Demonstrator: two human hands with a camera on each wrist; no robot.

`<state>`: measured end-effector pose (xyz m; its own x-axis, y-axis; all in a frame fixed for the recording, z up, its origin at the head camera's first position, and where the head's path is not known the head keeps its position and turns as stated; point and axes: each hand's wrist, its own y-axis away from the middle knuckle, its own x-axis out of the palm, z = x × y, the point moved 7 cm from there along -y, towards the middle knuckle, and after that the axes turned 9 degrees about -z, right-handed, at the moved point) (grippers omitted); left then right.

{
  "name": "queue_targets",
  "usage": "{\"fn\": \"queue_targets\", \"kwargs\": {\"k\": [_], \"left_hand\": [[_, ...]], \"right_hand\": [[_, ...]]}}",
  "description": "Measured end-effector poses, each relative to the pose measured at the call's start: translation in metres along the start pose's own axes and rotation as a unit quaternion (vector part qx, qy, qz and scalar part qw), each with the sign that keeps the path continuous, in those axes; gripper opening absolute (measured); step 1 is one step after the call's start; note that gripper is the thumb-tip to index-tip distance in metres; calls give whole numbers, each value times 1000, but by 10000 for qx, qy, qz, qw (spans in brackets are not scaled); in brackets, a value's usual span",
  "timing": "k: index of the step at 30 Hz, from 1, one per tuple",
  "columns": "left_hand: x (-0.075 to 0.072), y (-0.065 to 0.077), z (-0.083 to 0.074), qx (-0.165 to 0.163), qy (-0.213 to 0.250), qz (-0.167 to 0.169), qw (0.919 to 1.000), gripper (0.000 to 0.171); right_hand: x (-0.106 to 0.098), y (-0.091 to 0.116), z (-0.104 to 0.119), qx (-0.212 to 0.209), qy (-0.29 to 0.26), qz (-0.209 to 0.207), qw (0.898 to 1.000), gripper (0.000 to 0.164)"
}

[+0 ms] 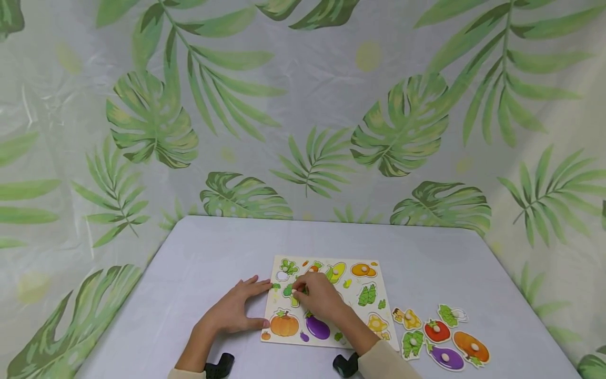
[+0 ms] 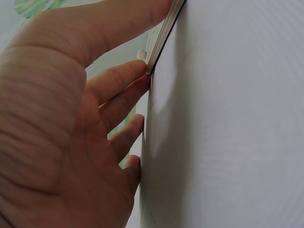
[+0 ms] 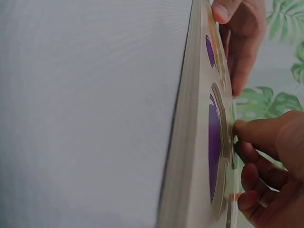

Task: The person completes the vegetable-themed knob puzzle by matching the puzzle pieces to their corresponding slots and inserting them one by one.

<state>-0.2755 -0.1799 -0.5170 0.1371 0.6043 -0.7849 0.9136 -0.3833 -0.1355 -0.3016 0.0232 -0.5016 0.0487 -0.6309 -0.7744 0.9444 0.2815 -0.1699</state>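
A wooden vegetable puzzle board point(image 1: 326, 343) lies on the white table. My right hand point(image 1: 319, 297) is over its left half, thumb and fingertips pinching the small knob of a broccoli puzzle piece point(image 1: 288, 290), which lies over its place on the board. Along the board's left edge, my left hand point(image 1: 234, 308) has its fingers spread, the thumb near the lower corner and fingertips higher up. Those fingertips touch the board's side in the left wrist view. Close below the right hand is the printed purple eggplant point(image 3: 214, 142); next to it is the printed pumpkin point(image 1: 284, 325).
Right of the board lie loose knobbed pieces: an eggplant point(image 1: 445, 357), a tomato point(image 1: 436, 331), a pumpkin point(image 1: 471, 347), mushrooms point(image 1: 407, 318) and two green vegetables. A radish piece point(image 1: 286, 268) and a corn piece point(image 1: 336, 272) sit along the board's far side. A leaf-print curtain point(image 1: 326, 105) hangs behind.
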Motion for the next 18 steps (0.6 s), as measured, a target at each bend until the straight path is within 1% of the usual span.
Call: {"fn": "queue_targets", "kwargs": {"k": [4, 9, 14, 18], "left_hand": [[0, 0, 0, 12, 20, 5, 10000, 86], [-1, -1, -2, 114, 43, -20, 9999, 86], [-1, -1, -3, 175, 37, -13, 9998, 86], [-1, -1, -5, 190, 19, -27, 9998, 86]], "right_hand": [[1, 1, 0, 64, -18, 11, 10000, 15], [0, 2, 1, 71, -37, -2, 10000, 16], [-2, 3, 1, -43, -176, -30, 9998, 22], [-7, 3, -3, -100, -265, -183, 9994, 28]]}}
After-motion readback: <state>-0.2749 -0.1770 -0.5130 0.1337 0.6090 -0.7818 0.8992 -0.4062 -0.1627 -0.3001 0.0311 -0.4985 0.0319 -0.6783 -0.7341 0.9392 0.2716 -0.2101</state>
